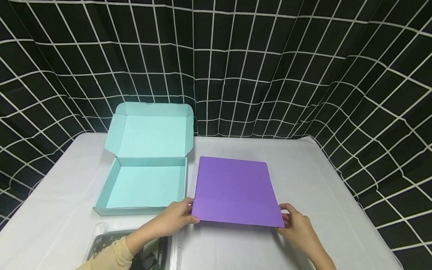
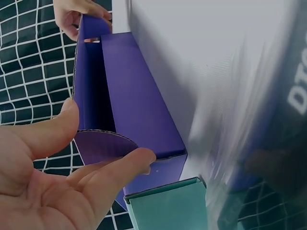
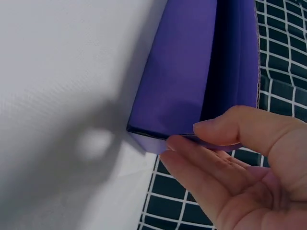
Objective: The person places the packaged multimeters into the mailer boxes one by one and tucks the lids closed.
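Note:
A purple cardboard box (image 1: 236,191) sits right of the table's middle, its lid slightly raised along the front. At its front left corner my left hand (image 1: 170,221) holds the lid, thumb at the lid's front edge and fingers along the side flap (image 2: 103,146). My right hand (image 1: 300,228) pinches the front right corner; in the right wrist view its thumb lies over the flap and its fingers stay below. A dark gap shows between the lid and the box's front wall (image 3: 172,72). The box's inside is hidden.
A teal box (image 1: 148,185) stands open to the left, its lid (image 1: 152,135) upright at the back. Below my left forearm lies a clear plastic package (image 1: 111,238) with dark contents. A black curtain with white grid lines (image 1: 236,75) surrounds the white table (image 1: 303,172).

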Demonstrator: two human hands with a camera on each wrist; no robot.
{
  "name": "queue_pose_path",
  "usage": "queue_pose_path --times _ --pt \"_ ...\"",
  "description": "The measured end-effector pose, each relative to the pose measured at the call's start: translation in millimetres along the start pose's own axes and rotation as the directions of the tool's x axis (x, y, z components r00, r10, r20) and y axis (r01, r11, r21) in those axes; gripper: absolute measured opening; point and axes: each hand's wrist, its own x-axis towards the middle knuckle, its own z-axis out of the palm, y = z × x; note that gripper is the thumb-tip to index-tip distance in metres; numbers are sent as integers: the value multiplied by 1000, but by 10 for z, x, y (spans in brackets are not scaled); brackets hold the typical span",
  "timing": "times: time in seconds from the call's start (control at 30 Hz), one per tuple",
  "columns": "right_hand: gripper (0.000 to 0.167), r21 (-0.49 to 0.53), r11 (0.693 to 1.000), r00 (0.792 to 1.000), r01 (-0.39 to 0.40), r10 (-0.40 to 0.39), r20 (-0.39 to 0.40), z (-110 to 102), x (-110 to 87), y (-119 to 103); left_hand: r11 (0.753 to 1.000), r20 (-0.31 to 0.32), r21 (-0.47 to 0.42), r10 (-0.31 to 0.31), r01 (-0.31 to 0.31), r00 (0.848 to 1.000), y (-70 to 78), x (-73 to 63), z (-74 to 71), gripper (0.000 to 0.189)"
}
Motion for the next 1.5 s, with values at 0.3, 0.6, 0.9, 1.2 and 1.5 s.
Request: queue_pose_path --times 0.3,0.6,0.9,1.2,1.5 --pt "46 -25 998 995 57 -59 -80 65 -34 13 996 -6 -18 -86 86 996 41 39 -15 46" --pt "31 -275 930 948 242 -287 -137 242 -11 27 978 -107 -69 -201 195 974 60 51 11 66" --pt "53 38 999 988 -37 30 155 32 31 -9 967 -230 36 -238 252 944 64 100 46 82" --pt "67 362 914 882 -181 -12 471 -198 93 152 937 -82 88 -330 337 940 132 132 1 69" --pt "63 421 892 891 -166 -48 452 -129 142 216 945 -116 13 -323 327 939 110 142 31 64"
